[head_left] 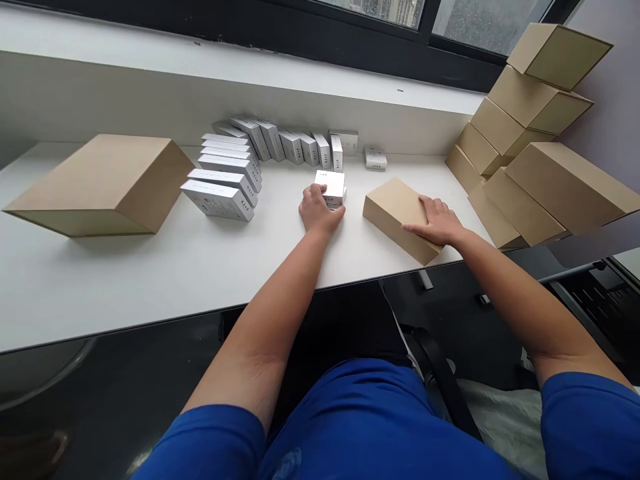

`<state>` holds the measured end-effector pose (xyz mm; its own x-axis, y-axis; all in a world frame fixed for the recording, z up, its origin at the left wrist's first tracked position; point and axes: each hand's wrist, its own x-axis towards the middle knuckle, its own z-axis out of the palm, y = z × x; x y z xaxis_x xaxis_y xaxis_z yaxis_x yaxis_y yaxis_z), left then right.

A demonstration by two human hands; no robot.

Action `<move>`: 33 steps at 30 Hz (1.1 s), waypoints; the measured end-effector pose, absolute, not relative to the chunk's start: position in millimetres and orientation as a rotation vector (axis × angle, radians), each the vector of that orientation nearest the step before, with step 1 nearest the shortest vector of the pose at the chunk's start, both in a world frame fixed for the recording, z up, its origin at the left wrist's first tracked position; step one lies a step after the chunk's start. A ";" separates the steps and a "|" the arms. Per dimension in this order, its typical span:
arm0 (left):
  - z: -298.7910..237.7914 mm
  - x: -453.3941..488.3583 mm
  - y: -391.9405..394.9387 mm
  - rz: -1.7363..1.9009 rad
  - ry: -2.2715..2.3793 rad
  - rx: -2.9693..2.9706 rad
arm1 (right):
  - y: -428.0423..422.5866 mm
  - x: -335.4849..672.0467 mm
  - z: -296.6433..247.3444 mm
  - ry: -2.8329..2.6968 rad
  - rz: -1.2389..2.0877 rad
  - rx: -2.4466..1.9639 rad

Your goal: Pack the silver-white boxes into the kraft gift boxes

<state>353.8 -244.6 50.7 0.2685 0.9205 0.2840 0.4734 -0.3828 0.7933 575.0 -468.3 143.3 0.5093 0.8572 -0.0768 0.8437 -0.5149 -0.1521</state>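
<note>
My left hand (321, 209) is closed around the near left side of a small white box (330, 180) with dark print. Another white edge shows under it, so it seems to sit on a second one. My right hand (438, 221) spans the width of a flat brown cardboard box (393, 208) lying at the table's front edge. Its thumb is at the near long edge and its fingers at the far one. Between the two hands is a strip of white tabletop.
Several white boxes (220, 199) stand in a leaning row on the left, curving along the back wall. One white box (375, 157) lies apart. A large brown carton (100, 173) is at far left. Stacked brown boxes (540, 107) fill the right end. A dark window frame (300, 40) runs behind.
</note>
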 end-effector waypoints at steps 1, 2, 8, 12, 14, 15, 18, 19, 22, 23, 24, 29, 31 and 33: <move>49.2 349.3 -241.6 1.002 1.208 1.947 | -468.5 579.0 143.1 -1.551 0.229 -2.589; 48.1 344.5 -239.6 0.984 1.162 1.938 | -468.4 583.1 142.4 -1.598 0.242 -2.526; 51.7 330.5 -247.2 0.938 1.089 2.053 | -463.7 603.0 131.5 -1.658 0.260 -2.155; 55.1 335.6 -253.3 1.011 1.195 2.006 | -462.3 604.6 128.1 -1.591 0.259 -2.082; 55.2 336.4 -252.9 1.048 1.232 1.955 | -462.4 602.8 129.5 -1.568 0.264 -2.090; 55.0 336.1 -252.2 1.071 1.252 1.929 | -462.6 601.6 130.7 -1.556 0.269 -2.098; 53.5 334.6 -250.5 1.126 1.287 1.877 | -463.3 598.1 134.1 -1.515 0.287 -2.117; 52.8 334.5 -250.6 1.126 1.286 1.883 | -463.5 597.4 134.7 -1.501 0.288 -2.120; 50.8 335.7 -252.4 1.072 1.251 1.964 | -464.1 597.5 133.9 -1.463 0.284 -2.123; 50.2 336.1 -252.8 1.050 1.237 1.989 | -464.3 598.2 133.0 -1.455 0.281 -2.121; 49.6 336.1 -252.5 1.031 1.224 2.000 | -464.4 599.1 131.9 -1.450 0.275 -2.118; 47.4 326.3 -236.6 1.062 1.324 1.878 | -464.6 600.5 128.8 -1.413 0.263 -2.118; 48.4 320.4 -229.2 1.138 1.459 1.806 | -464.9 599.5 129.0 -1.383 0.260 -2.130; 52.3 317.0 -228.5 1.219 1.572 1.755 | -465.5 599.1 129.0 -1.353 0.254 -2.139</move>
